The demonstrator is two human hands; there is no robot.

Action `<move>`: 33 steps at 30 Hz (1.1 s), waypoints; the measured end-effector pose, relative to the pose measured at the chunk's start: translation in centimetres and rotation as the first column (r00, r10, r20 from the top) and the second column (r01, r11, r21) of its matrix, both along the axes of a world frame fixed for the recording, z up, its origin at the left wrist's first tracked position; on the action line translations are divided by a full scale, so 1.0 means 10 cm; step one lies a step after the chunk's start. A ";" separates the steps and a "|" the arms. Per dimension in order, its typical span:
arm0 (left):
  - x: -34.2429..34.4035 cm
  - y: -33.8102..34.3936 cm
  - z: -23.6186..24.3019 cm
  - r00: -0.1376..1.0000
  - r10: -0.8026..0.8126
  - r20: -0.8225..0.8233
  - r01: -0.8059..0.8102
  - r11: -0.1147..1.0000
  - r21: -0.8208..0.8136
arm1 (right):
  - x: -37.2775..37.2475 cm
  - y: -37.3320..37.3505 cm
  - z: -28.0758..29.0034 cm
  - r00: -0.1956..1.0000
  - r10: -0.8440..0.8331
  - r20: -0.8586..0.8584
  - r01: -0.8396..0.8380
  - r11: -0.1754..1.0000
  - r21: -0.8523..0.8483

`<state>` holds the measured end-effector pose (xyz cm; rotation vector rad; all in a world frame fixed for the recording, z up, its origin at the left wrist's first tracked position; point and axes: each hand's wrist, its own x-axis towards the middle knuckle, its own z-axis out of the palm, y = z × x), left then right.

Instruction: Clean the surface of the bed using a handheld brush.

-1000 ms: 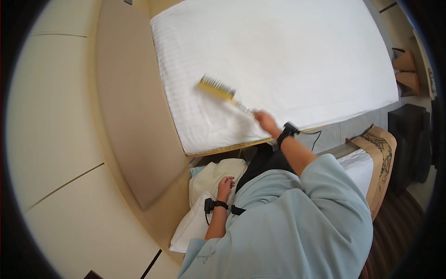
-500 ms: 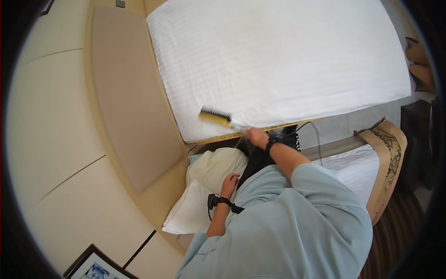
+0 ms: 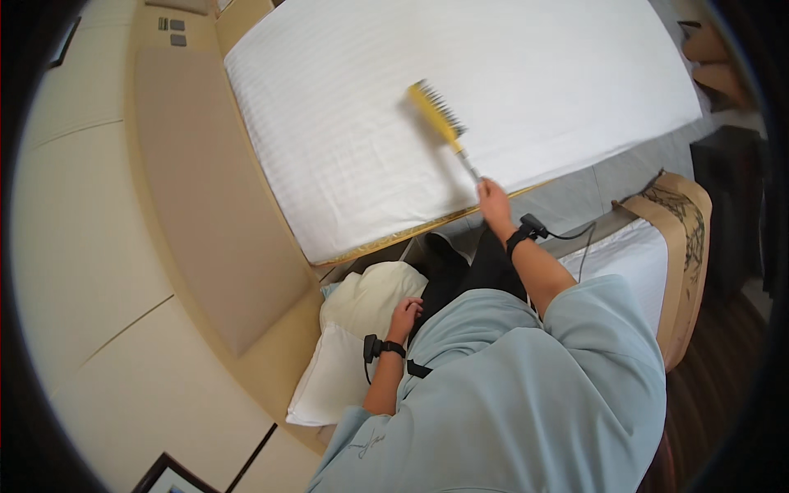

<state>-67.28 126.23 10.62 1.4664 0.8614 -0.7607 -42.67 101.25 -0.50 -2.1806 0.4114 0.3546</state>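
Note:
My right hand [image 3: 495,203] is closed round the grey handle of a brush [image 3: 440,117] with a yellow back and dark bristles. The brush tilts over the white-sheeted mattress [image 3: 345,164], its bristles turned to the right, and a shadow lies beside it. Whether it touches the sheet I cannot tell. Low at my left side, my left hand [image 3: 405,316] hangs with loosely bent fingers and nothing visible in it. It is by my dark trousers, next to a cream pillow [image 3: 370,297]; below that lies a white pillow [image 3: 329,378].
A beige padded headboard [image 3: 189,205] runs along the left wall. To the right is a second bed with white bedding [image 3: 629,263] and a tan patterned runner [image 3: 686,238]. Grey floor tiles [image 3: 575,197] show between the beds. My wrist devices have black cables.
My right hand has moved up and right, swinging the brush from near the mattress's edge to farther over the sheet. My left hand has barely moved, its fingers slightly more bent.

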 end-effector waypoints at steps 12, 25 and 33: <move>-0.10 0.72 0.17 0.976 0.050 0.212 -0.035 0.997 -0.072 | -1.55 1.25 -0.39 0.998 -0.059 -0.022 0.056 0.989 -0.135; -0.71 0.99 0.26 0.973 0.042 0.228 -0.029 0.998 -0.059 | -2.08 2.61 -0.16 0.924 0.379 -0.051 -0.346 0.886 0.307; -0.67 0.87 0.01 0.984 -0.001 0.178 -0.001 1.000 0.013 | -0.56 -0.03 0.11 0.906 -0.380 0.188 0.371 0.925 0.082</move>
